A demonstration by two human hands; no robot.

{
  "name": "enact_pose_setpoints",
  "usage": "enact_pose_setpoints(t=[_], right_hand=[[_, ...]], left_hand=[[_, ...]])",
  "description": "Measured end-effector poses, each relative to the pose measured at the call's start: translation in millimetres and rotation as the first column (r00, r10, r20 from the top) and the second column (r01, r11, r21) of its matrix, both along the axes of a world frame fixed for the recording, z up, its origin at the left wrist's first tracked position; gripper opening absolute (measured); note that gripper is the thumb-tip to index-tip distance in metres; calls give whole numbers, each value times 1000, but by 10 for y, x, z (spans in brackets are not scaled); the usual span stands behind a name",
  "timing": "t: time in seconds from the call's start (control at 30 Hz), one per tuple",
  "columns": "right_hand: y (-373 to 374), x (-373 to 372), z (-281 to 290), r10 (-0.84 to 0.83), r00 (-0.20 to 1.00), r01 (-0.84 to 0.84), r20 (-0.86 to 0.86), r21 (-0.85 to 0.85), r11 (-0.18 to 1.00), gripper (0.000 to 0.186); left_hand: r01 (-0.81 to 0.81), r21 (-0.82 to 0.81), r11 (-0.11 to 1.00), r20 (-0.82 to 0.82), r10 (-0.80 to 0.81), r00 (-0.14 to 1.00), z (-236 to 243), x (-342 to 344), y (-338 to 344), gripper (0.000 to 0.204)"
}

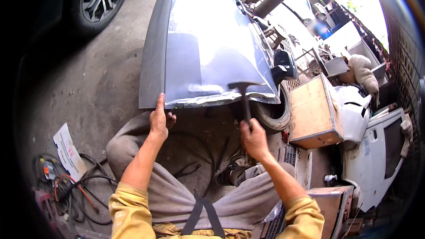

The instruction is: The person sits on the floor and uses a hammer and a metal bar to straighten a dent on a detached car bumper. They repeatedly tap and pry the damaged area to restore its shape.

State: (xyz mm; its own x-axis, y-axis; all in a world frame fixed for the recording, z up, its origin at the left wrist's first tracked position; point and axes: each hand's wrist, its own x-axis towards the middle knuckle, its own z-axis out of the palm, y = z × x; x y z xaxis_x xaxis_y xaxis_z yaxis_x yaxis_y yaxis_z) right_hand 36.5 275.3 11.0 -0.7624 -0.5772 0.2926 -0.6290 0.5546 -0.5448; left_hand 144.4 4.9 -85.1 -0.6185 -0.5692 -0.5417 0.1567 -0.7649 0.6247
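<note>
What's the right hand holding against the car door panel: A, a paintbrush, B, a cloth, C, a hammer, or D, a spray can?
C: the right hand grips the handle of a hammer whose dark head sits on the lower edge of the grey car door panel.

One hammer (244,95), one door panel (208,44), two tyres (276,113)
</note>
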Motion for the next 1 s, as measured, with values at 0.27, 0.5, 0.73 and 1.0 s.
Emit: enact_pose_setpoints(t=[0.27, 0.5, 0.73, 1.0], right_hand=[[-686, 269, 2485, -172, 955, -48, -241, -698, 714, 51], [47, -78, 270, -93, 964, 52, -250, -169, 984, 38], [-451, 16, 2274, -98, 992, 125, 85, -438, 890, 35], [-304, -62, 1523, -136, 884, -161, -447, -565, 809, 45]], left_hand=[[-111, -194, 975, -9, 112, 994, -96, 158, -235, 61], [-40, -69, 997, 104, 47, 993, -87, 21, -36, 62], [-193, -253, 948, 59, 214, 975, -185, 91, -370, 66], [-80, -146, 986, 143, 101, 985, -42, -2, -84, 67]])
